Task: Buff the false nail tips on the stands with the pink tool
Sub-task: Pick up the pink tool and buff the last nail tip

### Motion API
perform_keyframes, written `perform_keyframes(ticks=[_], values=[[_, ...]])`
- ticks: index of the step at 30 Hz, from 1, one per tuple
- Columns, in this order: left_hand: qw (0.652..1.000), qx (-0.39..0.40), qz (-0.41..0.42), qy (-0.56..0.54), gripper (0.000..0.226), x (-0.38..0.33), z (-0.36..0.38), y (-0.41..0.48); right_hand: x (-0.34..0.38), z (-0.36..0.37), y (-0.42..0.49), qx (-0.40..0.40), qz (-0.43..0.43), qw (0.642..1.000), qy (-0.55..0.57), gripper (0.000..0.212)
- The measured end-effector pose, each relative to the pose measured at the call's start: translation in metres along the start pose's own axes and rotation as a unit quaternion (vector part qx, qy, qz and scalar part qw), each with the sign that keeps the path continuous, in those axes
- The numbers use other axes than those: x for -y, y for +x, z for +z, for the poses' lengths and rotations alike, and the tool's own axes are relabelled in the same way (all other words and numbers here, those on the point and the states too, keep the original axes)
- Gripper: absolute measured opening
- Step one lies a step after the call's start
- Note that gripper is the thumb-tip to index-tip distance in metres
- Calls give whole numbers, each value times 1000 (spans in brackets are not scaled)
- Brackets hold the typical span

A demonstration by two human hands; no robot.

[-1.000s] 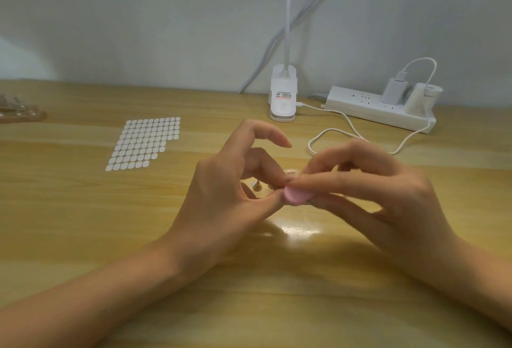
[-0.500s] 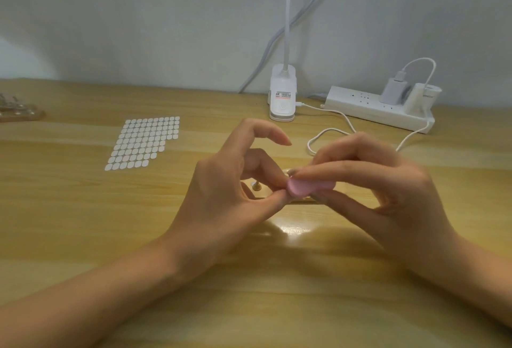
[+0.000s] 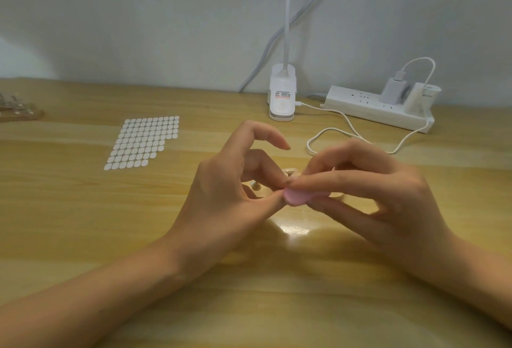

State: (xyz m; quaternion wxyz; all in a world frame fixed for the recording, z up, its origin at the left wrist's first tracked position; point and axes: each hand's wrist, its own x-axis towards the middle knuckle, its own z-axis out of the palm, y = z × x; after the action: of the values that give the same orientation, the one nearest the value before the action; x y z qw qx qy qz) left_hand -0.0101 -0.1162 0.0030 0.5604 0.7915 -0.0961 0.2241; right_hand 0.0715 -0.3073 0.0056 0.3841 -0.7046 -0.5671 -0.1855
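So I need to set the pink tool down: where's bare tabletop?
Free: the near table between the left forearm and right forearm, and the left stretch in front of the sticker sheet. Crowded: around the stands at centre, and behind them the white cable, lamp base and power strip.

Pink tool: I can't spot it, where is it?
Head view, centre: the right hand pinches the pink tool beside the thumb tip of the left hand.

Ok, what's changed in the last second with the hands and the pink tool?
The right hand drew the pink tool right, then slid it back left against the left hand, still gripping it. The left hand kept its pinch, its object hidden; the sticker sheet stayed put.
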Motion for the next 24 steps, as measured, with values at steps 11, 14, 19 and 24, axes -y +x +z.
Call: perform_keyframes(ticks=[11,14,19,24], values=[[1000,-6,-15,-11,40,-1,-1,1,0,-3,2,-26,26,999,6,21],[1000,-1,-9,-13,37,-1,0,-1,3,0,0,-4,2,1000,10,18],[1000,2,-8,-16,40,-2,-1,-1,0,-3,2,-29,31,999,13,18],[1000,7,-2,-8,41,-2,0,-1,-1,-3,2,-14,12,1000,8,20]])
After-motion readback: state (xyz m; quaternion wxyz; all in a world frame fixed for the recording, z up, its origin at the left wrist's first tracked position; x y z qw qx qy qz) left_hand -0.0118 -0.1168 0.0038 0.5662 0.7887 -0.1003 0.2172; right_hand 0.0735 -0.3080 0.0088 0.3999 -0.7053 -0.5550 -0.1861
